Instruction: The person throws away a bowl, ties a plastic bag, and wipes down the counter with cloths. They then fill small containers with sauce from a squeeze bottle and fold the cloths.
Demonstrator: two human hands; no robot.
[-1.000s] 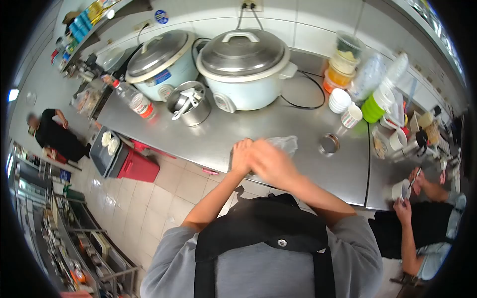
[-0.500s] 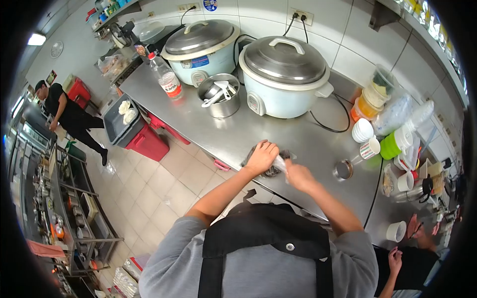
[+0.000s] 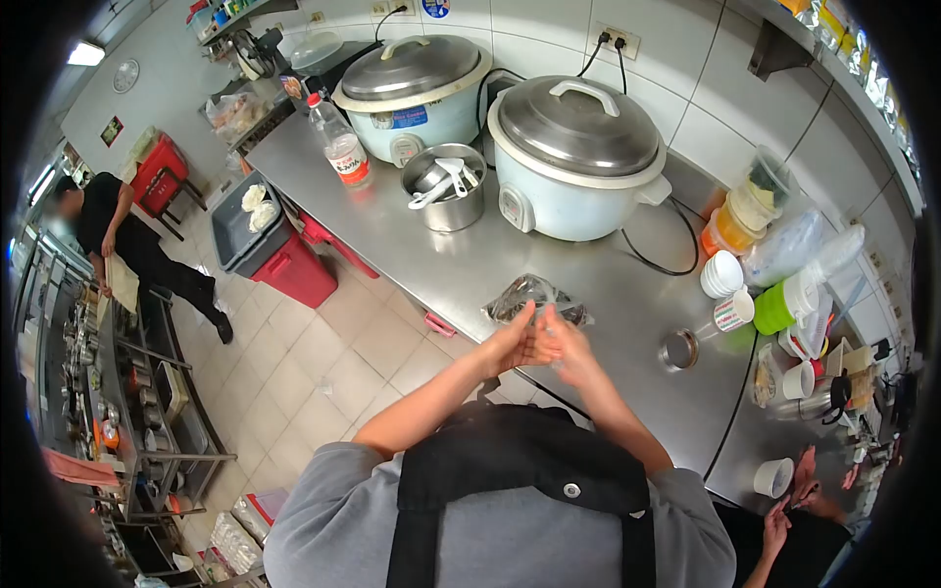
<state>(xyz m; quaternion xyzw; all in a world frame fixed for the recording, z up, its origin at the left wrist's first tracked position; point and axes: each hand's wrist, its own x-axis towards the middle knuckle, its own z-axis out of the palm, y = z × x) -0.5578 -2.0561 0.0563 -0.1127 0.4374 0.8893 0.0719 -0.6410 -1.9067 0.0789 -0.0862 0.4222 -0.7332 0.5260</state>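
A clear plastic bag [image 3: 530, 291] with dark contents lies on the steel counter just beyond my hands. My left hand [image 3: 514, 345] is at the near side of the bag, its thumb and fingers closed on the gathered plastic. Close beside it, my right hand [image 3: 570, 347] pinches the same gathered top. The fingertips of both hands nearly meet, and the plastic between them is partly hidden. Right of my hands, a small round metal container [image 3: 678, 350] rests on the counter.
Two large rice cookers [image 3: 580, 157] stand along the wall. Before them are a steel pot [image 3: 446, 206] of utensils and a plastic bottle [image 3: 343, 152]. Cups [image 3: 722, 274] and tubs line the right. A red bin [image 3: 294, 269] stands left. One person works at the left shelves, another at lower right.
My left hand has come off the top of the bag and drawn nearer to me, beside my right hand. More of the bag shows. The person at left has bent toward the shelves.
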